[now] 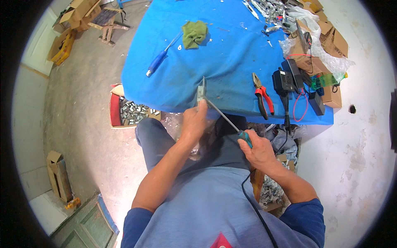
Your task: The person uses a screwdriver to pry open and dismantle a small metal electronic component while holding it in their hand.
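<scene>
My left hand is closed on a small grey metal piece at the front edge of the blue-covered table. My right hand grips the teal handle of a screwdriver. Its long shaft slants up and left, and the tip meets the metal piece just beyond my left fingers. Red-handled pliers lie on the cloth to the right. Farther off rest a blue-handled screwdriver and a crumpled green cloth. What exactly the metal piece is, I cannot make out.
The blue tablecloth spans the table. Black power adapters with cables sit at its right edge, near cardboard and bubble wrap. Metal parts are heaped at the far right. A red-sided box of small metal pieces stands below, left of my knees.
</scene>
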The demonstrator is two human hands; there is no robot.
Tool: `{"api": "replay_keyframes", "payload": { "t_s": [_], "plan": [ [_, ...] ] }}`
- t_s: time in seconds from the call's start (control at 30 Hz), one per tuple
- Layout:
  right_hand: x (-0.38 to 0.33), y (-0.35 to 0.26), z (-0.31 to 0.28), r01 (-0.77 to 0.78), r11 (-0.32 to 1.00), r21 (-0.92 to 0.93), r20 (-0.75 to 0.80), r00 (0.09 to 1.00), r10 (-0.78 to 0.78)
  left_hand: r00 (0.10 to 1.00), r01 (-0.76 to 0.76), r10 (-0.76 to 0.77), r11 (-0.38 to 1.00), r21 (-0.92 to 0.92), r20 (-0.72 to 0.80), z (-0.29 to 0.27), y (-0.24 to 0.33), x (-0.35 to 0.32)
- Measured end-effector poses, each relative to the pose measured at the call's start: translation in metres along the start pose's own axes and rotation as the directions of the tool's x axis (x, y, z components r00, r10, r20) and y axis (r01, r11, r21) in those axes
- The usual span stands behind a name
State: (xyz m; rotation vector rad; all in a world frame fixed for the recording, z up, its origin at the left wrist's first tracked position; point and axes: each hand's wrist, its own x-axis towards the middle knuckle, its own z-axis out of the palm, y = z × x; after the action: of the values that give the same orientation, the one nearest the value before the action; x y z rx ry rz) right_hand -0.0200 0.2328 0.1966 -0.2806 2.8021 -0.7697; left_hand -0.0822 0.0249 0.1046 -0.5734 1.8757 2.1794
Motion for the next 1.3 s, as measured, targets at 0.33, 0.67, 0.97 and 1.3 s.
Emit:
{"api": "replay_keyframes", "payload": {
  "t_s": [0.33,0.67,0.97,1.3],
  "plan": [
    [0.003,0.001,-0.019,-0.476,0.728,0.493,0.522,0.832,0.191,0.989,0.142,-0.137,0.984,-0.111,0.057,-0.010,0.000,-0.002],
    [-0.002,-0.003,-0.025,-0.494,0.691,0.527,0.492,0.841,0.225,0.976,0.213,-0.203,0.966,-0.148,0.084,-0.009,0.009,-0.008],
    [0.000,-0.002,-0.029,-0.401,0.759,0.513,0.458,0.875,0.153,0.984,0.175,-0.171,0.981,-0.081,0.056,-0.008,0.005,-0.005],
    [-0.002,0.004,-0.032,-0.432,0.755,0.493,0.481,0.859,0.177,0.988,0.143,-0.136,0.984,-0.105,0.070,-0.009,-0.002,-0.003]
  ]
}}
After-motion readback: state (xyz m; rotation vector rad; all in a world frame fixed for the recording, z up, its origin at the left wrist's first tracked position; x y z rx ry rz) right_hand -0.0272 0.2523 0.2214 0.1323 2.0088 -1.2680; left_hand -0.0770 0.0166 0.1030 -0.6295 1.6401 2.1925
